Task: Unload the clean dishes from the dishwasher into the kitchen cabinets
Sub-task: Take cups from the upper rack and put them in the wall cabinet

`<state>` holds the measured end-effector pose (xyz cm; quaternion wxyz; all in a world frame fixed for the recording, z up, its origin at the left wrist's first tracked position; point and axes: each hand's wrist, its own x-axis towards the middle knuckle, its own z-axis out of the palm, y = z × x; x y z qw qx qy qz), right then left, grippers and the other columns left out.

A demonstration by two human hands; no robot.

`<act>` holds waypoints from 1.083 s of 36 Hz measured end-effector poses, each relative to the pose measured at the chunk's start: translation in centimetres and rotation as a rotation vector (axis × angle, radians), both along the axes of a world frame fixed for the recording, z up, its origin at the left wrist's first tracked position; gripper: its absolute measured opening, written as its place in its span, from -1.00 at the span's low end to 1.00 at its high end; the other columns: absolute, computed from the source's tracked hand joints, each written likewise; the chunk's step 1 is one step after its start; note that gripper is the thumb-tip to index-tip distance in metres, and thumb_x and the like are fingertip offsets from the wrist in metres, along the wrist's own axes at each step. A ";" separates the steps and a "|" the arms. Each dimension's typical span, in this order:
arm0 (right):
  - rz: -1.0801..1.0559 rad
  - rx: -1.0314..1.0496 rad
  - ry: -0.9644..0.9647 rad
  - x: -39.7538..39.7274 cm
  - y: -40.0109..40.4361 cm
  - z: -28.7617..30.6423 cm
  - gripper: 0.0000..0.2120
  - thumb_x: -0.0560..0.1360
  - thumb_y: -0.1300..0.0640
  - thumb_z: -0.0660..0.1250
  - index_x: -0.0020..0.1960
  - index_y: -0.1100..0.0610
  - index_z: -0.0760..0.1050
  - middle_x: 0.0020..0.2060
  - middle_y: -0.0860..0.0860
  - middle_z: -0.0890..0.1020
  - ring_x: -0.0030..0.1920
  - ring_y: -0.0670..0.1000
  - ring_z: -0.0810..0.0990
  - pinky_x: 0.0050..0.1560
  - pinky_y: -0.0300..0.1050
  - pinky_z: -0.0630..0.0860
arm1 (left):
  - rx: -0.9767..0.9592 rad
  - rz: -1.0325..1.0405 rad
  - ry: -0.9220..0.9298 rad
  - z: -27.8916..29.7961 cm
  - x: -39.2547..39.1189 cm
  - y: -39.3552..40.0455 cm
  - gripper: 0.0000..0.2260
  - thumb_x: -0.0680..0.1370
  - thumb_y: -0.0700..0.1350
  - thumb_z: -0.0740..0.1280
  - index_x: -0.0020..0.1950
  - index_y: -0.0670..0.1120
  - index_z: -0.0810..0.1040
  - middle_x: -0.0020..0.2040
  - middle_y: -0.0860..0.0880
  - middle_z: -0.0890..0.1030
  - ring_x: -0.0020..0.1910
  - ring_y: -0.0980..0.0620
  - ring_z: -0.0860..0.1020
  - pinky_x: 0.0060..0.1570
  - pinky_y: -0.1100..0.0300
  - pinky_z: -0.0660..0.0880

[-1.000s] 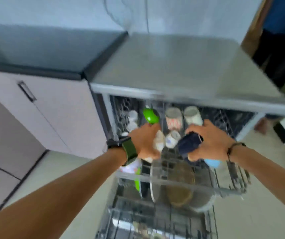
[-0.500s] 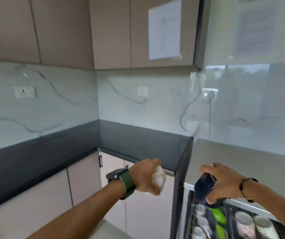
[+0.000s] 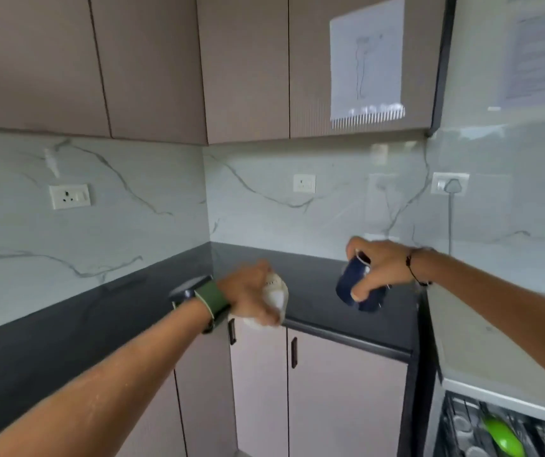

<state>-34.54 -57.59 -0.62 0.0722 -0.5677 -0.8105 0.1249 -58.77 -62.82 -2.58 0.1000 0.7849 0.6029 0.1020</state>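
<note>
two cups up in the air in the head view. left hand [image 3: 251, 296], centre of the frame, has its fingers curled round a white cup [image 3: 276, 295], pale and rounded, blurred, with some faint print near the top. right hand [image 3: 381, 267], right of centre, clamps a dark blue mug [image 3: 352, 285] from above, thumb down its front, fingers over the rim, mug tilted. both cups hang over the dark countertop [image 3: 324, 285], apart from each other, touching nothing but the hands.

a green-strapped watch [image 3: 205, 298] sits on the left wrist, a thin dark bracelet [image 3: 414, 270] on the right. bottom right corner shows the open dishwasher [image 3: 482, 423], its rack holding a bright green item [image 3: 502, 438] and pale cups, too blurred to sort out.

upper cabinets [image 3: 152, 61] run across the top, doors closed, a sheet of paper [image 3: 365, 57] stuck on the right-hand door. below them, white marble-veined backsplash [image 3: 116, 199] with a socket [image 3: 69, 196] at left, another at centre, a plugged one at right. pale lower cabinet doors [image 3: 337, 390] with dark handles sit under the counter's corner.
</note>
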 end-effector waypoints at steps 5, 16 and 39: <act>-0.005 0.022 -0.023 -3.7 7.8 -1.0 -0.45 0.24 -0.07 0.53 0.10 -0.03 0.32 0.00 0.03 0.53 -0.02 0.08 0.55 -0.05 -0.04 0.54 | 0.005 0.071 -0.041 -0.8 -3.3 7.8 -0.40 0.36 -0.03 0.49 0.27 -0.13 0.26 0.02 -0.02 0.47 -0.06 -0.03 0.50 -0.29 0.23 0.48; -0.129 -0.015 -0.074 -8.7 26.1 -3.9 -0.41 0.22 -0.12 0.52 0.14 -0.07 0.32 0.07 0.04 0.49 0.03 0.13 0.50 0.04 0.01 0.52 | -0.082 0.085 -0.105 -2.5 -9.4 27.3 -0.42 0.34 -0.05 0.49 0.24 -0.07 0.26 0.03 -0.05 0.47 -0.09 -0.06 0.52 -0.44 0.22 0.49; -0.479 -0.112 -0.169 -11.4 44.0 -22.1 -0.36 0.29 -0.11 0.47 0.27 -0.01 0.26 -0.02 0.08 0.42 -0.09 0.14 0.41 -0.15 -0.04 0.42 | -0.234 -0.225 -0.099 -22.8 -6.9 55.4 -0.37 0.35 -0.04 0.48 0.29 -0.16 0.25 0.22 -0.10 0.45 0.14 -0.14 0.48 -0.02 0.16 0.33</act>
